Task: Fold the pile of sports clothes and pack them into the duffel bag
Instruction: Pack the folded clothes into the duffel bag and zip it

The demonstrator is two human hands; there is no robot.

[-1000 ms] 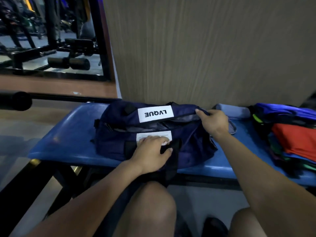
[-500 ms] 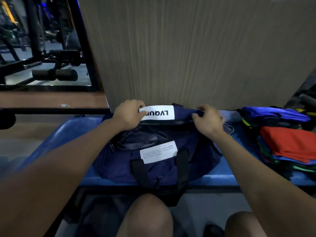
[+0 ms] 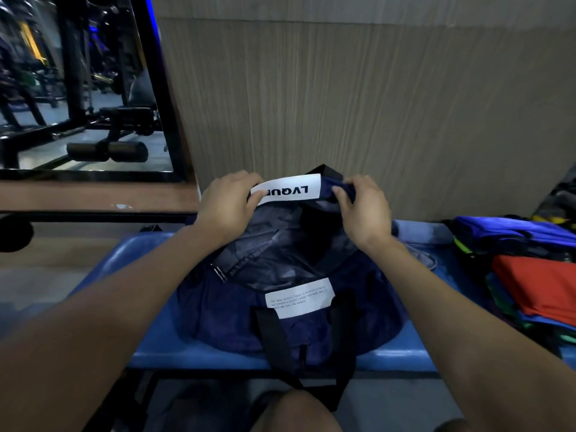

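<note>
With the left hand (image 3: 229, 202) and right hand (image 3: 363, 210) both pinching the far rim of the duffel bag (image 3: 290, 319) on the desk (image 3: 149, 257), pull it back evenly so the mouth gapes for the clothes (image 3: 530, 275) piled just right.

Both bare forearms extend forward and converge, the left hand (image 3: 229, 202) with fingers curled and thumb pinching the far rim of the duffel bag (image 3: 230, 319), the right hand (image 3: 363, 207) likewise gripping that rim with curled fingers, hands near each other.

blue bench (image 3: 149, 269), perhaps gym machines (image 3: 78, 98)
</note>
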